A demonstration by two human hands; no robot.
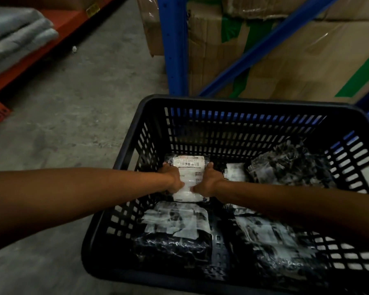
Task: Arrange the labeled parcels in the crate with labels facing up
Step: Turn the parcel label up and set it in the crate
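A black slotted plastic crate (239,100) stands on the floor in front of me. Inside, at its far left, lies a dark wrapped parcel with a white barcode label (189,167) facing up. My left hand (172,179) grips the parcel's left edge and my right hand (207,180) grips its right edge. A second black parcel (175,233) with its white label up lies near the front left. A third (271,241) lies front right, partly under my right forearm. A crumpled parcel (288,165) rests at the far right, next to a small white label (234,172).
A blue rack upright (173,45) and diagonal brace stand just behind the crate, with taped cardboard boxes (296,60) behind them. An orange shelf beam (30,58) with folded grey cloth (13,37) is at the left. Bare concrete floor (83,107) lies between.
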